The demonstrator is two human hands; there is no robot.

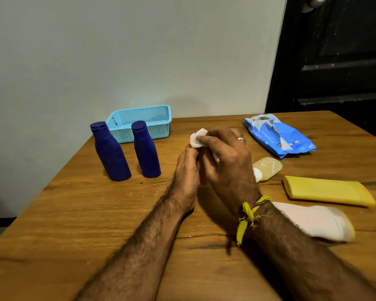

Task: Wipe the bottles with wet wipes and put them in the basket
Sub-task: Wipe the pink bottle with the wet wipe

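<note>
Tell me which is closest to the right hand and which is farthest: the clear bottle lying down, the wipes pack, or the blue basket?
From the right hand, in the head view:
1. Clear bottle, lying just to its right, nearly touching the wrist.
2. Wipes pack, farther right and back.
3. Blue basket, far left, by the wall.

Table: brown grained wooden tabletop (78, 218), satin.
Basket: light-blue perforated plastic basket (143, 122).
Bottles: two dark-blue matt plastic bottles (111, 153).
</note>
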